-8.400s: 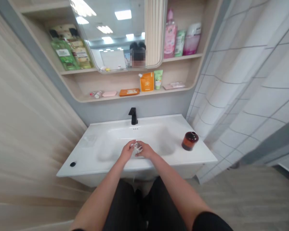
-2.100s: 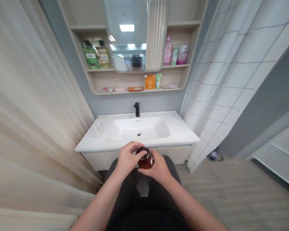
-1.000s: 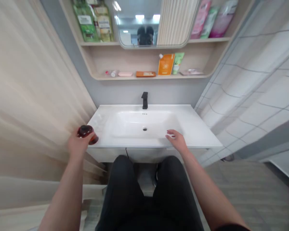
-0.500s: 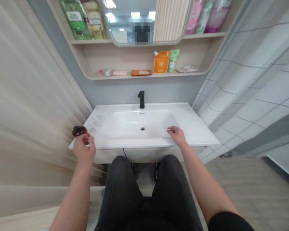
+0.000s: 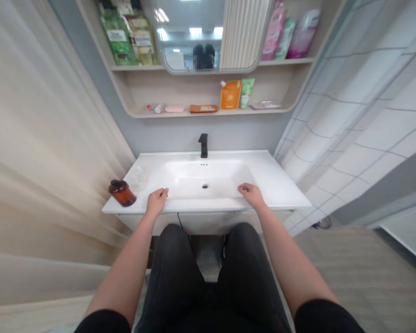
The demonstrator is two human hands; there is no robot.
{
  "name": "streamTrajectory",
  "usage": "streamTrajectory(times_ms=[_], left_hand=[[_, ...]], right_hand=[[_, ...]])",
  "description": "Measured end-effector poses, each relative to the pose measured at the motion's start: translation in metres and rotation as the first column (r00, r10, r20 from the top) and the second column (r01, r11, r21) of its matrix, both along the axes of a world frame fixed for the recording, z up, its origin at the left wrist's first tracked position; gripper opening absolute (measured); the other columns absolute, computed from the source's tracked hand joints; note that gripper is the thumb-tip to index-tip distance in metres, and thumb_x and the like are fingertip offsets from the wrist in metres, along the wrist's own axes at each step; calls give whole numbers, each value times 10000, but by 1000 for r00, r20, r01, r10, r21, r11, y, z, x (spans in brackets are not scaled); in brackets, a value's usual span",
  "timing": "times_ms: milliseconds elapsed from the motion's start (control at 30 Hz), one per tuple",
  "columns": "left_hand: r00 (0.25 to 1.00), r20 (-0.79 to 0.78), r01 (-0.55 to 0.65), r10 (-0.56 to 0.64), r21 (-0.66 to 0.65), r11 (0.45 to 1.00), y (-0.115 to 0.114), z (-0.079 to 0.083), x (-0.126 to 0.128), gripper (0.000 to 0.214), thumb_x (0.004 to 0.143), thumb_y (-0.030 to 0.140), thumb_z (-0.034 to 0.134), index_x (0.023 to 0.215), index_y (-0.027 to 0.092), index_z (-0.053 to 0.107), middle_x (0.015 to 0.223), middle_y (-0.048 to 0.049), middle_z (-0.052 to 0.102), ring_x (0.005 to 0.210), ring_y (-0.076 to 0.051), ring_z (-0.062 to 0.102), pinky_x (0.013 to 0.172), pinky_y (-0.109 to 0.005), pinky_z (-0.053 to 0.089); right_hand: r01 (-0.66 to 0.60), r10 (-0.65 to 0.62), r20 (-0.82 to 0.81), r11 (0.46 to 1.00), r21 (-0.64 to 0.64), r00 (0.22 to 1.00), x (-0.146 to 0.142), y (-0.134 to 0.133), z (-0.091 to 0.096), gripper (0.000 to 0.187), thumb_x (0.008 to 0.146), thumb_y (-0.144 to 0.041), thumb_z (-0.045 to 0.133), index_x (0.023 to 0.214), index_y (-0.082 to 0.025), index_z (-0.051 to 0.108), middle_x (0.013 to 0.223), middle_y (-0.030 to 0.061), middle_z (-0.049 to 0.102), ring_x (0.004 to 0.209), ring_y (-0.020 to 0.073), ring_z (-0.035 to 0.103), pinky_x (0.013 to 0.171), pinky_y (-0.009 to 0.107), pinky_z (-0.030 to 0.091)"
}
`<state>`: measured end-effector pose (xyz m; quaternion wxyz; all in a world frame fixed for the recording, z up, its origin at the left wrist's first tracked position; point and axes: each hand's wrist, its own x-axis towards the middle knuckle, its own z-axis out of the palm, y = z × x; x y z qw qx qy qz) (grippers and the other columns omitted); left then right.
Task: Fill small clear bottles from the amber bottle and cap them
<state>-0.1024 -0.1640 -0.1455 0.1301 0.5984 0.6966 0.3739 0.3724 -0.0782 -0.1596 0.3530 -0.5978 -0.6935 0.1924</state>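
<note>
A white sink counter with a basin and a black faucet stands in front of me. My left hand rests on the counter's front edge, left of the basin, fingers flat and holding nothing. My right hand lies on the front edge to the right of the basin, also flat with nothing in it. A small amber bottle with a dark cap stands on the counter's front left corner, a short way left of my left hand and apart from it.
A beige curtain hangs at the left and a white grid-patterned shower curtain at the right. Above the sink are a mirror and wooden shelves with bottles, pouches and soap boxes. My dark-trousered legs are below.
My left hand has let go of the amber bottle at the counter's left corner and moved right onto the front edge. My right hand has stayed on the edge.
</note>
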Motion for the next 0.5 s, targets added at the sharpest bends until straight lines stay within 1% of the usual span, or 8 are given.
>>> streamTrajectory(times_ms=[67, 133, 200, 300, 333, 400, 467, 500], left_hand=[[1000, -20, 11, -11, -2, 1000, -4, 3, 4, 463, 998, 571, 434, 705, 246, 584, 671, -29, 642, 729, -226, 622, 705, -319, 421], [997, -81, -12, 14, 31, 999, -8, 14, 3, 410, 1003, 543, 473, 807, 238, 667, 720, -37, 682, 751, -229, 643, 733, -321, 446], [982, -153, -98, 114, 110, 989, -9, 35, -7, 353, 1006, 497, 517, 1000, 220, 735, 813, -64, 730, 806, -245, 667, 792, -339, 471], [913, -297, -203, 278, 260, 944, 1, 78, -40, 392, 1011, 402, 519, 1257, 167, 715, 1030, -143, 763, 964, -289, 683, 933, -400, 493], [873, -388, -193, 294, 278, 941, 7, 92, -53, 383, 991, 366, 526, 1231, 140, 720, 1062, -179, 756, 999, -310, 680, 962, -424, 498], [813, -527, -169, 246, 190, 967, 25, 115, -74, 299, 946, 327, 541, 1004, 114, 743, 959, -221, 734, 1004, -347, 677, 979, -467, 511], [816, -546, -187, 190, 62, 980, 44, 127, -86, 248, 896, 347, 596, 780, 151, 694, 740, -195, 670, 960, -376, 684, 961, -501, 529], [844, -505, -189, 182, 37, 981, 52, 129, -87, 247, 867, 355, 635, 701, 174, 655, 649, -169, 622, 935, -387, 689, 951, -517, 535]], right_hand=[[-4, 4, 12, 1000, 1, 1000, -1, 0, -1, 267, 868, -419, 658, 935, -225, 829, 845, 64, 806, 769, 233, 710, 755, 329, 513], [-4, 4, 17, 1000, 3, 1000, -1, 1, -2, 273, 872, -426, 650, 936, -229, 828, 861, 63, 809, 785, 235, 715, 765, 333, 514], [-4, 4, 19, 1000, -4, 1000, -1, 2, -3, 266, 870, -420, 648, 934, -234, 828, 861, 57, 811, 795, 237, 722, 772, 334, 516], [-13, 13, 23, 1000, -8, 1000, 0, 4, -3, 263, 876, -412, 648, 941, -233, 830, 863, 55, 811, 798, 238, 725, 782, 337, 525], [-15, 15, 26, 1000, -4, 1000, 0, 4, -4, 265, 882, -410, 645, 944, -232, 831, 865, 56, 811, 799, 238, 724, 784, 338, 528], [-15, 15, 27, 1000, 6, 1000, 0, 4, -3, 261, 890, -398, 643, 955, -230, 832, 867, 58, 809, 798, 238, 721, 782, 337, 530], [-13, 13, 23, 1000, 8, 1000, -1, 3, -3, 241, 880, -372, 649, 952, -231, 830, 861, 57, 807, 792, 235, 718, 775, 332, 528], [-14, 14, 19, 1000, 7, 1000, -1, 3, -2, 231, 872, -359, 652, 946, -230, 829, 859, 56, 807, 789, 233, 717, 773, 329, 527]])
